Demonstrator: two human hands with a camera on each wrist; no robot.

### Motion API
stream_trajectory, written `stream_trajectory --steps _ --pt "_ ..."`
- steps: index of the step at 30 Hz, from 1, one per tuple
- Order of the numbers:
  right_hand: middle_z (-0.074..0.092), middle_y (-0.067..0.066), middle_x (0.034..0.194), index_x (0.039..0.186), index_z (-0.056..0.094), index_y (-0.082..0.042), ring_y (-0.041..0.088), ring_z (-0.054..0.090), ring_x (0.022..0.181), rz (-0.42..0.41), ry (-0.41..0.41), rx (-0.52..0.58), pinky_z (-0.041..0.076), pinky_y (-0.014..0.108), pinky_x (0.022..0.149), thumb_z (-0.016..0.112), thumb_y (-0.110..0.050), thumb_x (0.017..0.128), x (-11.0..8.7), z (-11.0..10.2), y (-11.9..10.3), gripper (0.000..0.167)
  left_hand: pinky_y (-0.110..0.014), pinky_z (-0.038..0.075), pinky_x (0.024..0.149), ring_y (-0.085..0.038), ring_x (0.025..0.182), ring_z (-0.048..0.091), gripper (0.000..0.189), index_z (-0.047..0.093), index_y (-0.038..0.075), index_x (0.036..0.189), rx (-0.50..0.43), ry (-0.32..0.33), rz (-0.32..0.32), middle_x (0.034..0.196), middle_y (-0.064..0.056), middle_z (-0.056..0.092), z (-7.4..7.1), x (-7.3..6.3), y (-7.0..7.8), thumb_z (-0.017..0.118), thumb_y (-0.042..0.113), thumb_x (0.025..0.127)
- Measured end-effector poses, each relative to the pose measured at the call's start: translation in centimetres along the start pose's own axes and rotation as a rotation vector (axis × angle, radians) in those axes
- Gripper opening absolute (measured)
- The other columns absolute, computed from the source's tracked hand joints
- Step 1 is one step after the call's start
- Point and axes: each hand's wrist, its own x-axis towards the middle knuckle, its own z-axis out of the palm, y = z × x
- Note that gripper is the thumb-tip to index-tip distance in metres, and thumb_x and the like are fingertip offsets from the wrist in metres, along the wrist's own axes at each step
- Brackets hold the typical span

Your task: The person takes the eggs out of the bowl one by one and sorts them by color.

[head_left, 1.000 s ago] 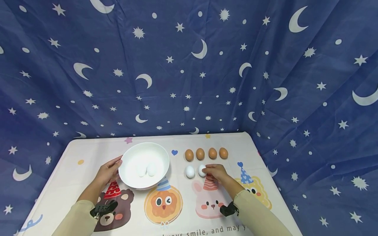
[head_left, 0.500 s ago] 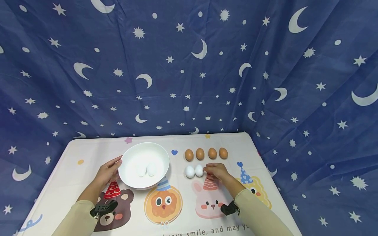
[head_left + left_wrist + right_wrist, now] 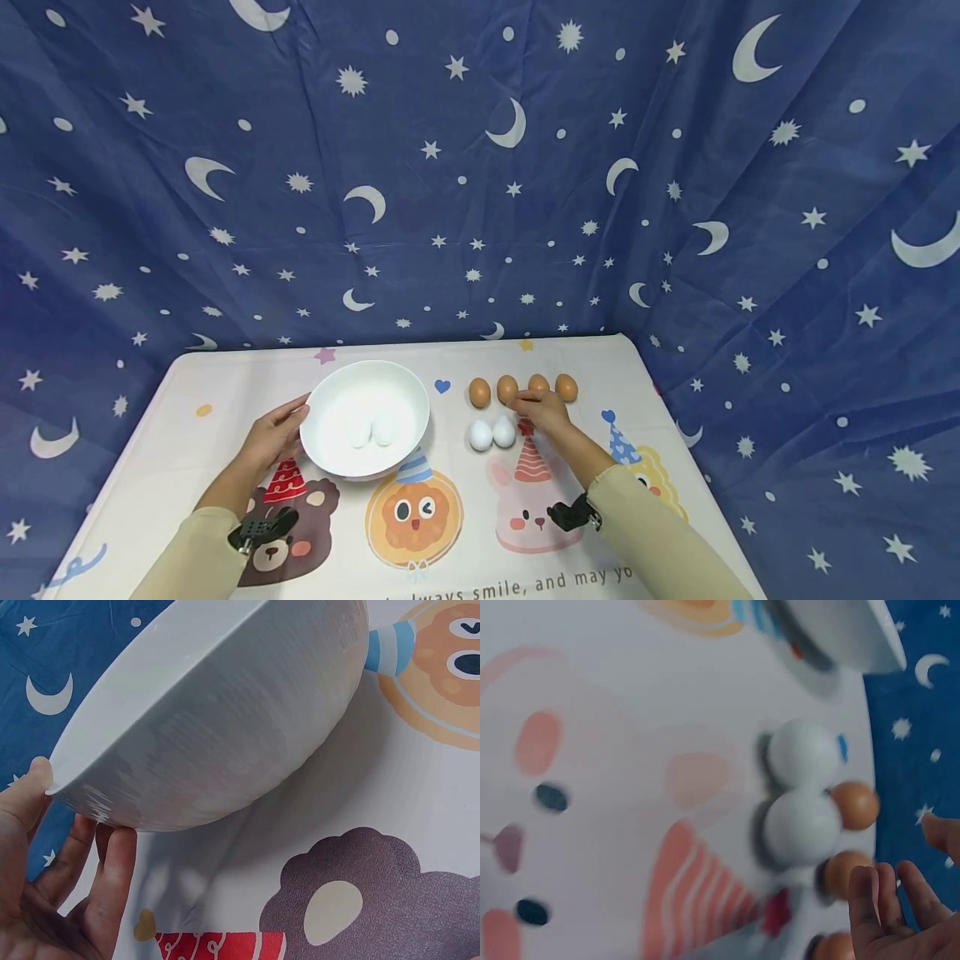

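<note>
My left hand [image 3: 272,437] grips the left rim of a white bowl [image 3: 365,383]. In the left wrist view the thumb [image 3: 37,780] lies at the bowl's edge and the fingers [image 3: 116,870] support it from underneath. Two white eggs [image 3: 383,431] lie inside. To the bowl's right, two more white eggs [image 3: 481,436] stand side by side on the table. Behind them is a row of brown eggs [image 3: 479,392]. Over the row hovers my right hand [image 3: 546,410], thumb and fingers apart, holding nothing; it partly covers a brown egg [image 3: 538,382].
A pale tablecloth [image 3: 450,542] printed with cartoon animals covers the table. Beyond its back edge hangs a blue curtain [image 3: 420,108] with moons and stars, also running along the right side.
The right hand slid one white egg left against its neighbour, let go, then moved back towards the brown eggs. The left hand and bowl stayed in place.
</note>
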Motion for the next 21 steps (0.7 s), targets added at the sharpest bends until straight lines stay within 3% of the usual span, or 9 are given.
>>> stream_trajectory --steps 2,6,10,15,21 --pt "0.067 0.017 0.115 0.12 0.066 0.005 0.016 0.066 0.087 -0.013 -0.008 0.012 0.057 0.044 0.094 0.072 -0.011 0.087 -0.1 0.7 -1.0 0.037 -0.025 0.059 0.083 -0.005 0.101 0.065 0.067 0.028 0.016 0.155 0.003 -0.001 0.002 0.156 -0.025 0.029 0.0 0.0 0.0 0.048 0.049 0.101" --pt "0.063 0.02 0.125 0.121 0.065 0.006 0.025 0.068 0.099 -0.051 -0.079 0.051 0.058 0.04 0.094 0.071 -0.012 0.089 -0.7 2.3 -3.0 0.037 -0.025 0.059 0.084 -0.016 0.111 0.065 0.068 0.029 0.016 0.155 0.009 0.002 0.004 0.157 -0.025 0.028 0.0 -0.1 0.1 0.048 0.051 0.1" --pt "0.064 0.021 0.125 0.122 0.065 0.006 0.032 0.066 0.108 -0.092 -0.145 0.079 0.058 0.038 0.094 0.071 -0.012 0.09 -1.9 4.1 -5.0 0.038 -0.025 0.059 0.084 -0.016 0.111 0.065 0.067 0.028 0.016 0.155 0.008 0.0 0.006 0.157 -0.024 0.029 0.0 -0.1 0.2 0.048 0.051 0.1" --pt "0.069 0.017 0.115 0.119 0.067 0.003 0.028 0.068 0.103 -0.108 -0.197 0.078 0.06 0.032 0.087 0.073 -0.015 0.088 -2.5 7.2 -6.3 0.037 -0.025 0.059 0.084 -0.011 0.106 0.065 0.067 0.029 0.016 0.155 0.009 0.005 0.006 0.156 -0.024 0.03 0.0 -0.2 0.3 0.049 0.051 0.1" --pt "0.071 0.013 0.108 0.122 0.065 0.004 0.023 0.071 0.094 -0.104 -0.295 0.026 0.061 0.031 0.086 0.078 -0.018 0.084 -3.9 10.6 -7.6 0.046 -0.025 0.059 0.084 -0.028 0.122 0.06 0.068 0.029 0.017 0.155 0.012 0.003 0.004 0.158 -0.023 0.028 0.0 -0.1 0.1 0.048 0.051 0.1"
